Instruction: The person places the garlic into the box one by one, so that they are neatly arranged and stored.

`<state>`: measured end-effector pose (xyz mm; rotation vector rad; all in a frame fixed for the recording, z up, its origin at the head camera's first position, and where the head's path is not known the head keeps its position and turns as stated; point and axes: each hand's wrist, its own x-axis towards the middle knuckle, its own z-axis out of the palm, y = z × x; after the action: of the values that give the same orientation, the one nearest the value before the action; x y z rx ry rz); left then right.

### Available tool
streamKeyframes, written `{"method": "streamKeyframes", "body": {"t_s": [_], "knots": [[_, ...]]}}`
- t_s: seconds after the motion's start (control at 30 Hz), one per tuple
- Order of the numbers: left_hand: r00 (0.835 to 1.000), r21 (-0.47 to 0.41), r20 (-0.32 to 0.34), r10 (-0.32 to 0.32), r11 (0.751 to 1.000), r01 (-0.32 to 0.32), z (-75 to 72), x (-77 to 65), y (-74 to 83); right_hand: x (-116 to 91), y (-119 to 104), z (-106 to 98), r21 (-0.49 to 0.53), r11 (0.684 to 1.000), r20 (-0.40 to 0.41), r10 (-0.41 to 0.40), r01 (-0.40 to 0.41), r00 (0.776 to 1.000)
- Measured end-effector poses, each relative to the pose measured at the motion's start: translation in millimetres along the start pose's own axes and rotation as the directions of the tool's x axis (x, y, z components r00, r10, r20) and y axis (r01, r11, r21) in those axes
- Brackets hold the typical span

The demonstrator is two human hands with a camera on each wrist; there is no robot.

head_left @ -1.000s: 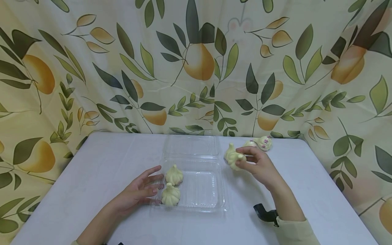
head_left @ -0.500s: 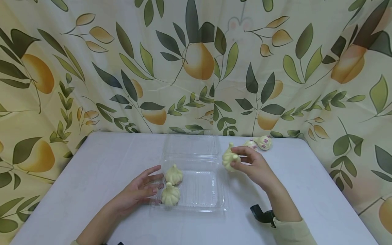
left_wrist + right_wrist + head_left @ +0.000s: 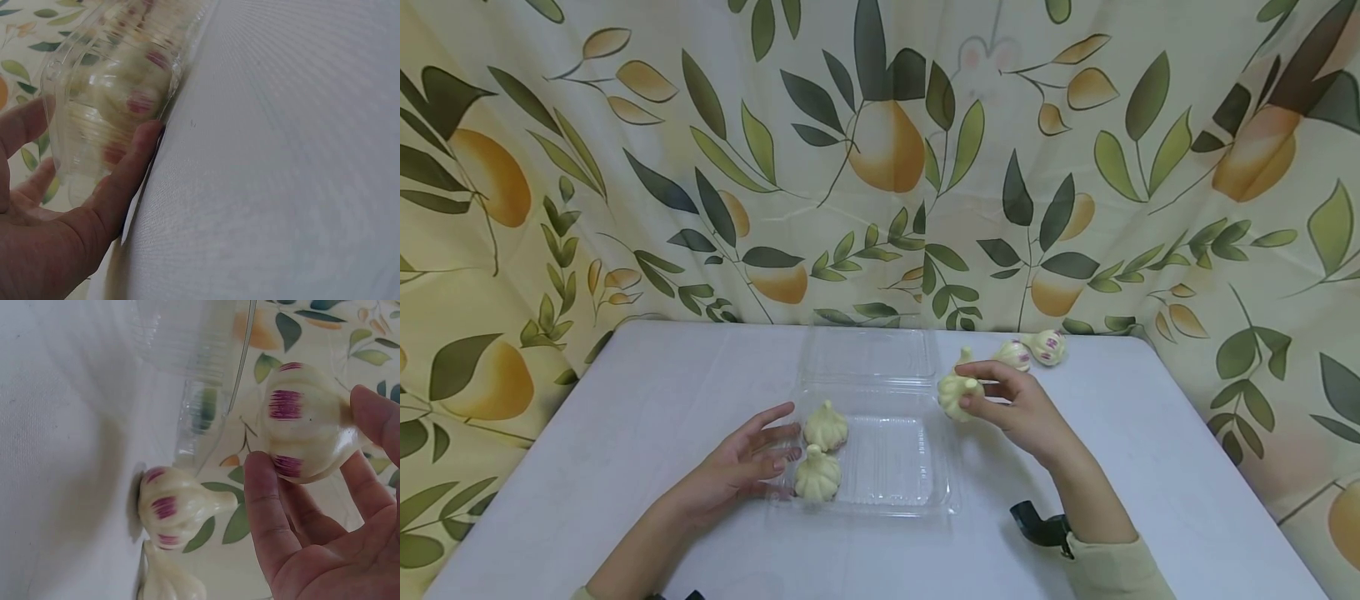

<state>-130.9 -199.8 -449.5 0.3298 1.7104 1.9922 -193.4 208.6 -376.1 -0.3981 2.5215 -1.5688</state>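
My right hand (image 3: 1026, 408) pinches a glossy cream garlic bulb (image 3: 953, 396) between thumb and fingertips, close beside the right rim of a clear plastic clamshell box (image 3: 895, 467). Purple streaks mark this bulb (image 3: 306, 425) in the right wrist view. A pale stem tip (image 3: 964, 354) shows above the fingers. The box lies with its lid (image 3: 871, 357) folded back. Two garlic bulbs stand along its left side, a rear one (image 3: 826, 427) and a front one (image 3: 817, 477). Against the box's left wall rests my left hand (image 3: 737, 467), its fingers (image 3: 128, 169) spread and extended.
At the back right of the white table (image 3: 647, 417) lie two purple-marked garlic bulbs, one (image 3: 1013, 355) next to the other (image 3: 1048, 347). A patterned cloth (image 3: 737, 167) hangs behind the table. A black strap piece (image 3: 1037, 525) sticks out from the right wrist.
My right hand has moved left with the garlic bulb, bringing it to the box's right rim. More of one rear bulb now shows. The left hand stays in place.
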Motion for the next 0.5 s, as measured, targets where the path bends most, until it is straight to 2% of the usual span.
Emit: {"method": "streamKeyframes", "body": {"t_s": [0.5], "knots": [[1.0, -0.005, -0.002, -0.004, 1.0, 0.004, -0.2, 0.6, 0.2, -4.5, -11.5, 9.7, 0.038, 0.998, 0.039, -0.058, 0.057, 0.998]]}}
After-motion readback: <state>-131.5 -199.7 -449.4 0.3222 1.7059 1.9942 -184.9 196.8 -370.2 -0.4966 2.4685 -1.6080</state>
